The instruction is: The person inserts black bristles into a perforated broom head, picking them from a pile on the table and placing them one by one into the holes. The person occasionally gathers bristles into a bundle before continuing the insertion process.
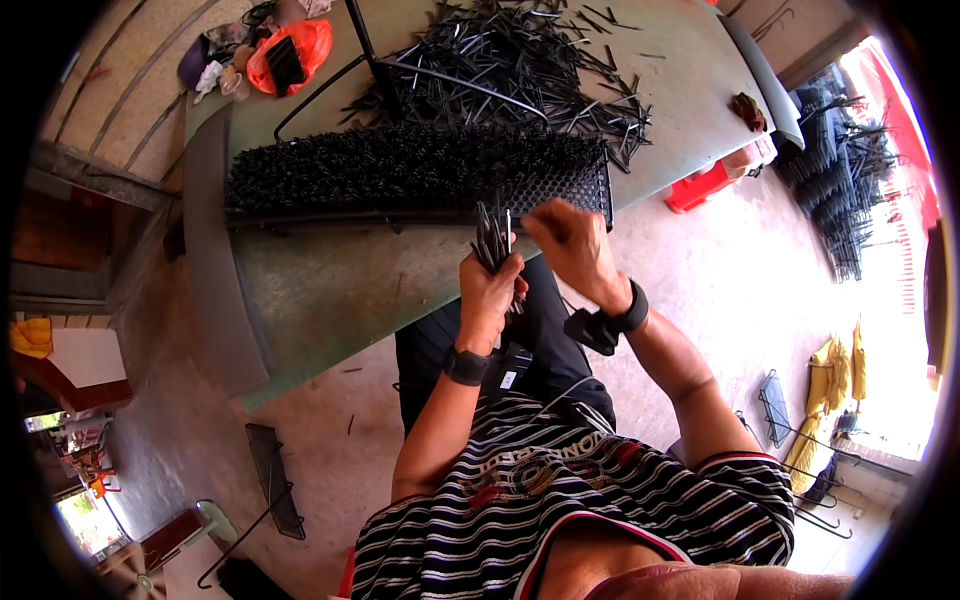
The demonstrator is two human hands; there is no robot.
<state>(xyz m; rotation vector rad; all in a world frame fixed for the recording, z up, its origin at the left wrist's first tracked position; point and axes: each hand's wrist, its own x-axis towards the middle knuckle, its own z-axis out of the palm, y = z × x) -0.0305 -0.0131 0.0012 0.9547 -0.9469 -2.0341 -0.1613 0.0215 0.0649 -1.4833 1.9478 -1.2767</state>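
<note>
My left hand (487,287) is closed round a bundle of thin black strips (491,238), whose ends stick up toward the rack. Just right of the bundle, my right hand (572,240) has its fingers curled together near the rack's front edge; whether a strip is between them is hidden. In front of both hands lies a long black perforated rack (570,190). Dense black strips (380,170) stand packed in its holes over the left and middle. Bare holes show toward its right end.
A heap of loose black strips (490,70) covers the back of the green table (330,300). An orange bag (290,55) with a dark phone-like object lies at the back left. A red stool (697,188) stands beyond the table's right edge. Another black rack (273,480) lies on the floor.
</note>
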